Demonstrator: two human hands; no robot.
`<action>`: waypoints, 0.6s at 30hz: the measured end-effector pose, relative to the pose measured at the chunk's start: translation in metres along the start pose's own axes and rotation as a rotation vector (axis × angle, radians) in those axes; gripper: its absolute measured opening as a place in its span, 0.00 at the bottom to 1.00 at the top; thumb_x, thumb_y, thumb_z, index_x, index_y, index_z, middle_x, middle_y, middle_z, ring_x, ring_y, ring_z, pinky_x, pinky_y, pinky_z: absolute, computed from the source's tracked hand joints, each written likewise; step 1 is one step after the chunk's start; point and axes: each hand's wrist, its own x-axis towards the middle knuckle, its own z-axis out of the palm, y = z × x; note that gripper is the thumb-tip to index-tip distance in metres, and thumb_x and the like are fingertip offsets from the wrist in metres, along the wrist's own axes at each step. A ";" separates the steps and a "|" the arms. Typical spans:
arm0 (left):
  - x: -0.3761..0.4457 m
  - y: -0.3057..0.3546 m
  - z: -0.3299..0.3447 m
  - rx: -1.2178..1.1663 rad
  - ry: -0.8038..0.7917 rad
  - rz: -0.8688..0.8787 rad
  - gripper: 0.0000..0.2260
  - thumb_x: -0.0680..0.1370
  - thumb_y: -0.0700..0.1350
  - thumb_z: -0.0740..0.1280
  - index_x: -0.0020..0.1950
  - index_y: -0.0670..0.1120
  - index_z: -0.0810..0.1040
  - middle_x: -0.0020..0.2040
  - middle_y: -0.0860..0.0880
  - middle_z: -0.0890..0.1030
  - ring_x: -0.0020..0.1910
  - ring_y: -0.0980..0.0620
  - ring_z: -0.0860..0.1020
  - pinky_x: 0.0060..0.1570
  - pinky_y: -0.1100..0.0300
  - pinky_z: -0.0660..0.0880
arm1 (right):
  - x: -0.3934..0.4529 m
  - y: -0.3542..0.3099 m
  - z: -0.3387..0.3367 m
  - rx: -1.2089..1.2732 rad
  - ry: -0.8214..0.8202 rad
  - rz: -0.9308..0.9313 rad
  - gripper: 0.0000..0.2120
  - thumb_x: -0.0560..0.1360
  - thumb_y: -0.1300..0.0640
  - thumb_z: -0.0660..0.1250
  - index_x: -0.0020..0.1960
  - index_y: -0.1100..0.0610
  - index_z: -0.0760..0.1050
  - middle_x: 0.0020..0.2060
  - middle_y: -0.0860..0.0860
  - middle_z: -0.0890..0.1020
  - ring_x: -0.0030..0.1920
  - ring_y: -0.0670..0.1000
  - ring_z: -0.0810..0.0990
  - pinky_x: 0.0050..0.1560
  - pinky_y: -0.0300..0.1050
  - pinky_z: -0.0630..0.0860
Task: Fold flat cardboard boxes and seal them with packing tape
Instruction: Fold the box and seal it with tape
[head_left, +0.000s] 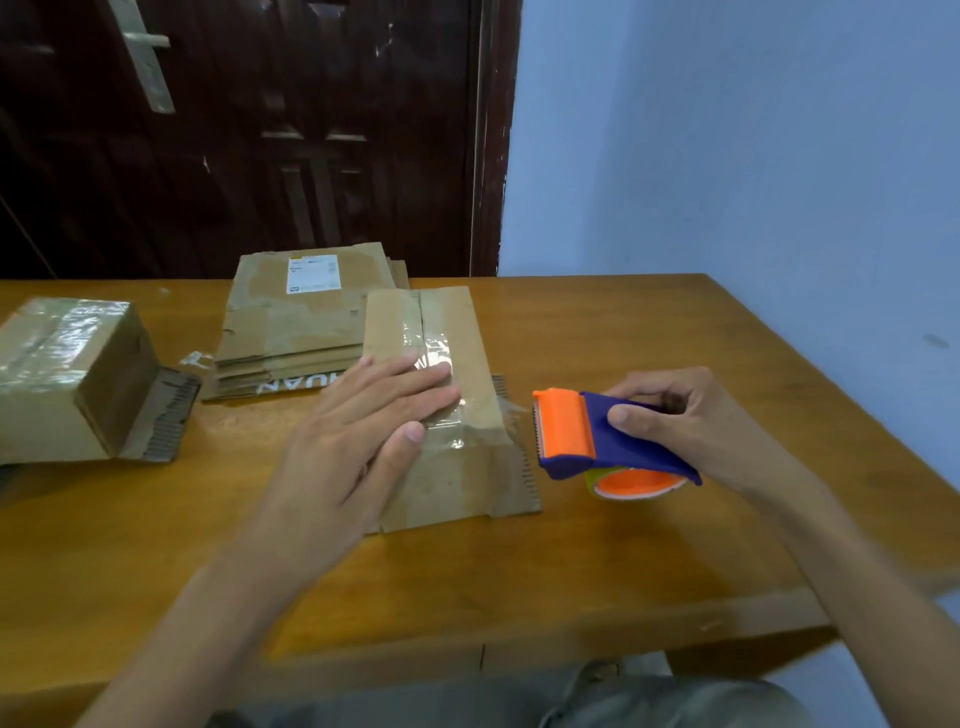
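The left hand lies flat with straight fingers on top of the folded box, and its fingertips press on the shiny strip of clear tape that runs along the middle seam of this box. The right hand is just to the right of the folded box and grips the blue and orange tape dispenser; the thumb and the curled fingers hold its blue body, and the orange cutter end points toward the box, near its right edge. The dispenser is held a little above the wooden table.

Behind the folded box, and partly under it, lies a stack of flat cardboard with a white label on top. Well to the left of the folded box stands a taped box. Farther behind are a dark door and a pale blue wall.
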 end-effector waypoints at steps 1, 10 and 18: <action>0.000 -0.001 0.001 0.000 0.002 -0.001 0.18 0.88 0.48 0.55 0.74 0.51 0.77 0.74 0.56 0.76 0.79 0.57 0.67 0.80 0.44 0.61 | 0.003 -0.002 -0.003 -0.029 -0.008 0.005 0.07 0.76 0.48 0.72 0.49 0.49 0.87 0.41 0.53 0.88 0.38 0.47 0.83 0.37 0.36 0.75; 0.001 0.001 0.003 -0.044 0.016 -0.026 0.18 0.87 0.49 0.55 0.73 0.52 0.78 0.74 0.57 0.77 0.79 0.57 0.67 0.81 0.46 0.58 | 0.027 -0.056 -0.013 -0.383 -0.172 0.060 0.16 0.72 0.36 0.70 0.49 0.46 0.86 0.40 0.47 0.88 0.39 0.49 0.85 0.41 0.49 0.77; 0.000 0.003 0.005 -0.083 0.048 -0.062 0.18 0.87 0.51 0.55 0.71 0.52 0.80 0.73 0.57 0.78 0.78 0.57 0.68 0.81 0.43 0.60 | 0.036 -0.111 0.004 -0.866 -0.123 0.057 0.17 0.73 0.31 0.69 0.45 0.43 0.83 0.37 0.40 0.84 0.40 0.43 0.82 0.39 0.42 0.79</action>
